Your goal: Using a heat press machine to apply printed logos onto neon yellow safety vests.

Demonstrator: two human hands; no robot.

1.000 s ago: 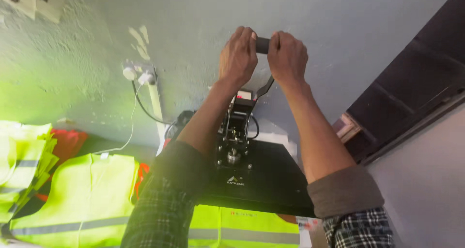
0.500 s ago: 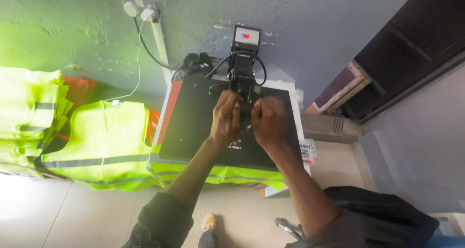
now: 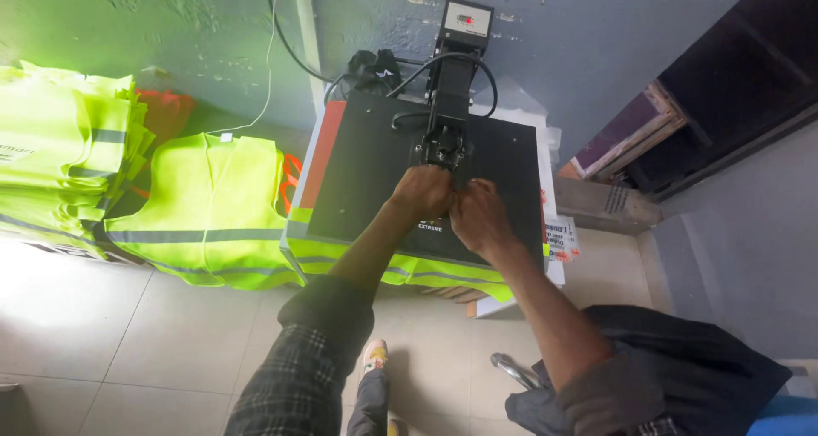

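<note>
- Head view, press: black heat press [image 3: 426, 176], top plate now lowered flat; raised and tilted a second ago, lever then overhead. Reading: press shut over its load.
- Head view, lever: handle hidden under both hands, down at the near middle of the plate, in front of the black hinge block [image 3: 445, 145].
- Left hand [image 3: 423, 191]: grip closed round the lever end, knuckles up, plaid sleeve trailing near.
- Right hand [image 3: 480, 216]: grip closed just beside the left, touching it, fingers curled on the same handle.
- Clamped vest [image 3: 409, 270]: yellow-green with a grey reflective band, near edge hanging out below the plate; remainder hidden.
- Control box [image 3: 465, 19]: far, on the upright post, small red display lit.
- Spread vest [image 3: 209, 206]: same kind, flat, left of the press.
- Folded vest stack [image 3: 60, 159]: far left.
- Cables [image 3: 285, 48]: running up the blue-grey wall.
- Tiled floor [image 3: 102, 334]: near, pale.
</note>
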